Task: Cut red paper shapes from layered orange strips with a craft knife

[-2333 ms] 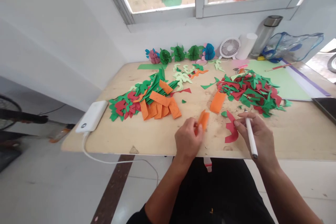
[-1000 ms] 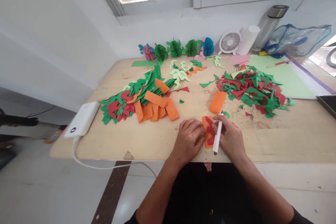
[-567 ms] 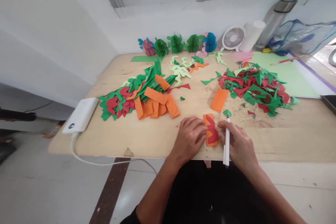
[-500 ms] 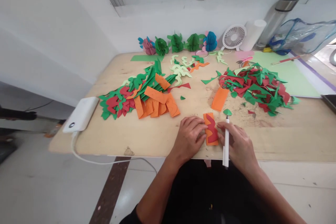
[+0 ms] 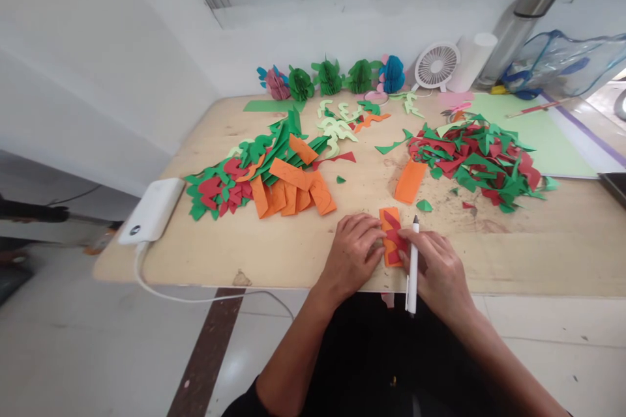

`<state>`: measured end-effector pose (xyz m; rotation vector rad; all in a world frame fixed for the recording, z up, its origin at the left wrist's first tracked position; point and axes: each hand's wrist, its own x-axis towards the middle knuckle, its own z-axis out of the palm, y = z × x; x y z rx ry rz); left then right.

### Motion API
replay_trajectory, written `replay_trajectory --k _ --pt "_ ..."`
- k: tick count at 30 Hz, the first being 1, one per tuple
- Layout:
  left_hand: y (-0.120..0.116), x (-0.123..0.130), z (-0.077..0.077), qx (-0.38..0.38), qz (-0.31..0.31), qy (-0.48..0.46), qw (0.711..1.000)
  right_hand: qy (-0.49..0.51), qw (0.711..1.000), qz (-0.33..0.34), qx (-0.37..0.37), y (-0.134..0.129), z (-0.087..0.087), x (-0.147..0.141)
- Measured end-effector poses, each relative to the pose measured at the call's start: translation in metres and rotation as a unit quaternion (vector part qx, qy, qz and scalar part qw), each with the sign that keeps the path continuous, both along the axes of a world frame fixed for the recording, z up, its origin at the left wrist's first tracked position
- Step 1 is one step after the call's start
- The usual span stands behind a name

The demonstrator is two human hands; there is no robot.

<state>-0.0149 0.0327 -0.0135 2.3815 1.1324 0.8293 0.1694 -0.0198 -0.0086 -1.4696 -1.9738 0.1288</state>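
Note:
An orange paper strip (image 5: 383,215) lies near the table's front edge, with a wavy red paper cutout (image 5: 392,235) on top of it. My left hand (image 5: 353,251) holds the strip down, its curled fingertips at the left edge and its thumb lower down. A white pen (image 5: 413,273) is in my right hand (image 5: 439,267), tip pointing away from me. The right fingertips also touch the red cutout's right side and partly cover it. Just beyond the pen tip lies a small green scrap (image 5: 424,206), and another orange strip (image 5: 409,182) is farther off.
Folded orange strips (image 5: 288,197) and red and green cutouts (image 5: 215,192) lie on the left. A scrap heap (image 5: 484,159) is at right. Paper ornaments (image 5: 328,77), a small fan (image 5: 437,66) and a bottle (image 5: 518,32) line the wall. A power bank (image 5: 152,212) trails a cable.
My right hand has moved slightly left with the pen, its fingertips now over the red cutout's edge. The pen tip has come away from the green scrap. My left hand stays nearly still.

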Motion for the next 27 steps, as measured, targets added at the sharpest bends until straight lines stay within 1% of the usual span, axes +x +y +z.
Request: replay_trajectory --k 10,17,23,27 --pt "0.0 0.0 0.0 0.004 -0.002 -0.012 1.0 0.0 0.999 0.03 -0.017 -0.004 0.007 0.006" --pt "0.0 0.0 0.0 -0.006 0.001 0.007 1.0 -0.012 0.999 0.05 -0.007 -0.004 0.007 0.008" --pt "0.0 -0.001 -0.001 -0.002 -0.005 -0.024 1.0 -0.013 0.998 0.061 -0.017 -0.006 0.009 0.012" --pt "0.0 -0.001 -0.001 -0.006 -0.004 -0.026 1.0 -0.024 0.998 0.061 -0.01 -0.005 0.009 0.011"
